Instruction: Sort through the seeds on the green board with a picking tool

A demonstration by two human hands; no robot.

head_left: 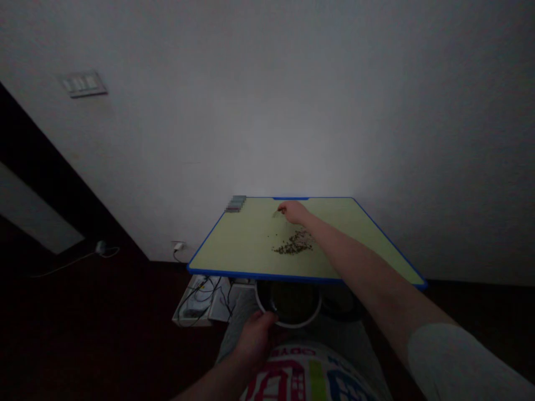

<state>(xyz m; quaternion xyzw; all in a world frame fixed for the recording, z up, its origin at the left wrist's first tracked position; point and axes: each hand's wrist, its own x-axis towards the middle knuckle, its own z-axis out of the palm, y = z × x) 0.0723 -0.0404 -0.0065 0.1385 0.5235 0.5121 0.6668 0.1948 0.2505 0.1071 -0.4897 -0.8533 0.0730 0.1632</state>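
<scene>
My left hand [257,329] grips the near-left rim of a round bowl [307,321], thumb at its edge. The bowl has a pale rim and a dark inside, and sits at my lap just below the table's front edge. My right hand [295,211] reaches over the back half of the table, fingers pinched together. A thin, pale bit shows by its fingertips, too small to name. Nearer to me on the tabletop lies a loose scatter of small dark grains [292,245], partly behind my right forearm. A few single grains lie to its left.
The small table [225,250] has a pale yellow-green top and blue edging. It stands close to a white wall [267,111]. A blurred-out patch covers its back left corner. Below on the left are a white box [184,317] with cables and a wall plug [179,246].
</scene>
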